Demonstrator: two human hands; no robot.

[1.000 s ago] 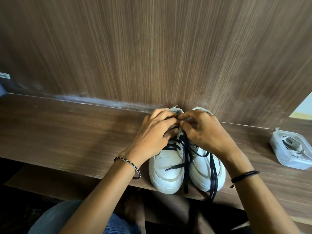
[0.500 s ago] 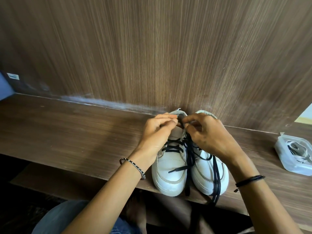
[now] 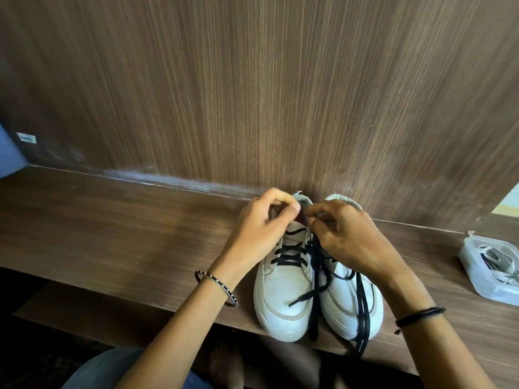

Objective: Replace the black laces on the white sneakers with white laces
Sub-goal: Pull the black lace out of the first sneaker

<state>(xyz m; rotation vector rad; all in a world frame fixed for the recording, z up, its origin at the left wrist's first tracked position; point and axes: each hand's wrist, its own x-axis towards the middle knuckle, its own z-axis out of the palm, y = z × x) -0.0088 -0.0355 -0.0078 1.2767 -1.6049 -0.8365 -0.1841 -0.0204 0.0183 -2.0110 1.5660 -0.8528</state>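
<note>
- Left sneaker (image 3: 283,290): white with a beige toe band. It stands at 5 o'clock on the wooden shelf (image 3: 112,234), with the toe toward 6 o'clock and the heel against the back panel. No brand mark can be read on it.
- Right sneaker (image 3: 351,301): matches the first and touches it on its 3 o'clock side. Its toe reaches the shelf's front edge.
- Black laces (image 3: 290,252): crossed through the left sneaker's eyelets. Loose strands lie over both toes and hang past the shelf edge at 6 o'clock.
- Left hand (image 3: 258,228): fingers curled, thumb and forefinger pinched together at the top of the left sneaker's tongue. What lies between the fingertips is hidden.
- Right hand (image 3: 351,237): fingers curled at the same spot from the 3 o'clock side, gripping the black laces, whose strands run out beneath the palm.
- Beaded bangle (image 3: 216,287): on the left wrist.
- Black cord band (image 3: 418,315): on the right wrist.
- Clear plastic container (image 3: 477,282): at 4 o'clock on the shelf, well apart from the sneakers, with no lid on it.
- White laces (image 3: 500,259): bundled inside the container.
- Back panel (image 3: 252,94): dark wood grain, filling 10 to 2 o'clock.
- Small white label (image 3: 26,138): on the panel at 9 o'clock. Its print is too small to read.
- Blue denim knee (image 3: 106,369): at 7 o'clock, below the shelf.
</note>
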